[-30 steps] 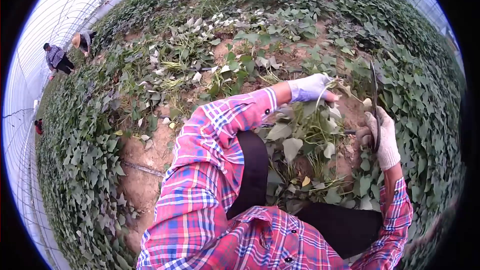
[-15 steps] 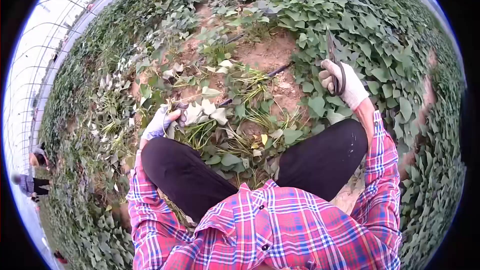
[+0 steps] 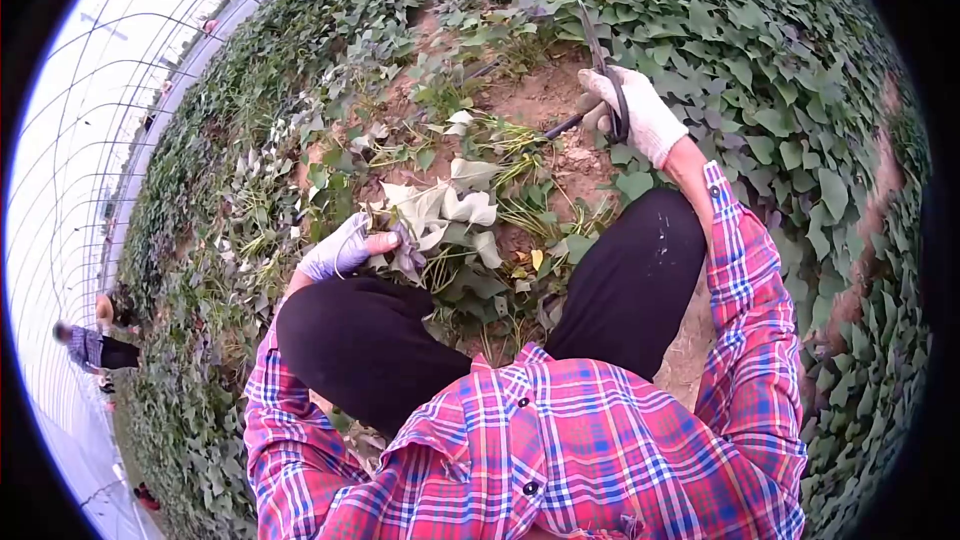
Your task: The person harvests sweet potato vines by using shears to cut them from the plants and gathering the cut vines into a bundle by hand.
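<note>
My left hand (image 3: 345, 248), in a pale glove with the thumb tip showing, is closed around a bunch of leafy cuttings (image 3: 445, 212) with pale leaf undersides, in front of my left knee. My right hand (image 3: 632, 112), in a white glove, holds dark-handled scissors (image 3: 607, 75) whose blades point up and away from me. The scissors are above a patch of bare reddish soil, at the edge of the dense green vines (image 3: 755, 70). Cut stems (image 3: 525, 205) lie on the ground between my hands.
A dark hose (image 3: 565, 126) crosses the soil near my right hand. My bent knees (image 3: 650, 260) are below my hands. Farther off at the left, another person (image 3: 90, 348) bends near the vines under a hooped frame (image 3: 110, 70). A yellow leaf (image 3: 537, 259) lies among the stems.
My right hand has moved left and up with the scissors, over the bare soil. My left hand shows more of the pale leaves, raised toward the middle. The view has shifted slightly.
</note>
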Motion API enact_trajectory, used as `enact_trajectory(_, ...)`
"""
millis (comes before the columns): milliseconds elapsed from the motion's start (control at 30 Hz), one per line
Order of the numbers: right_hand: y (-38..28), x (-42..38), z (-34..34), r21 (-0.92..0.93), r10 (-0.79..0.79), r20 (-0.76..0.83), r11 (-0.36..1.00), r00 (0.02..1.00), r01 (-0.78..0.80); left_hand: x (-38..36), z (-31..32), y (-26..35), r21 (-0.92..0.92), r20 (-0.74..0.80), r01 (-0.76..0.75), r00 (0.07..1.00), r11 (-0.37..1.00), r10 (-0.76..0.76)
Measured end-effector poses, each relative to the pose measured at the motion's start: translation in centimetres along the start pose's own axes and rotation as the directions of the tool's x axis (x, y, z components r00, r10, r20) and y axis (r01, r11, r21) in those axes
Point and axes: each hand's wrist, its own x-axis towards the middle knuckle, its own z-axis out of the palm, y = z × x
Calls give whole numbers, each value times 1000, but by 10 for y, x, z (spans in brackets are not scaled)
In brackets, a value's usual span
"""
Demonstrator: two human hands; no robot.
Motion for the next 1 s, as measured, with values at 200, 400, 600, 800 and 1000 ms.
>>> enact_trajectory(200,8,5,9,-54,-62,-51,997,997,59,19,37,73,146,377,-45,926,988,-14)
enact_trajectory(400,16,-13,-36,88,48,-104,995,993,-39,75,62,70,51,510,-120,857,991,78)
enact_trajectory(600,25,-26,-58,24,239,-150,971,959,-238,107,57,39,5,503,-154,854,988,131)
enact_trajectory(800,27,-23,-83,167,267,-160,956,950,-240,139,0,2,101,-200,-213,953,972,230)
enact_trajectory(1000,47,-28,-116,168,295,-254,951,921,-259,156,-53,-23,704,-535,157,758,692,372)
